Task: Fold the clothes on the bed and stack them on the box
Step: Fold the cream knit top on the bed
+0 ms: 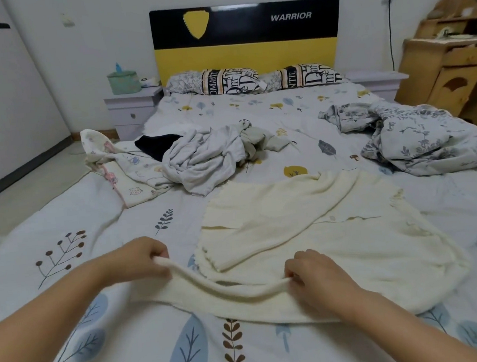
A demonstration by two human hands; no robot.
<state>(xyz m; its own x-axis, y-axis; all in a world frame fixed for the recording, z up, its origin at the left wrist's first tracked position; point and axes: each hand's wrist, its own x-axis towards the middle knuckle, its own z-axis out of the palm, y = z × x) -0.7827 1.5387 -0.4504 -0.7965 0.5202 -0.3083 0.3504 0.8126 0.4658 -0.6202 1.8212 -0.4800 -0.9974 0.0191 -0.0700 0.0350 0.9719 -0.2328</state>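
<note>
A cream knitted cardigan lies spread on the bed in front of me, one sleeve folded across its front. My left hand pinches the near hem at its left end, lifted slightly off the sheet. My right hand grips the same hem further right. Beyond the cardigan lie a crumpled grey garment, a black garment and a white printed garment. No box is in view.
A rumpled floral quilt sits at the right of the bed. Two pillows lean at the black and yellow headboard. White nightstands flank the bed, and a wooden desk stands at the far right.
</note>
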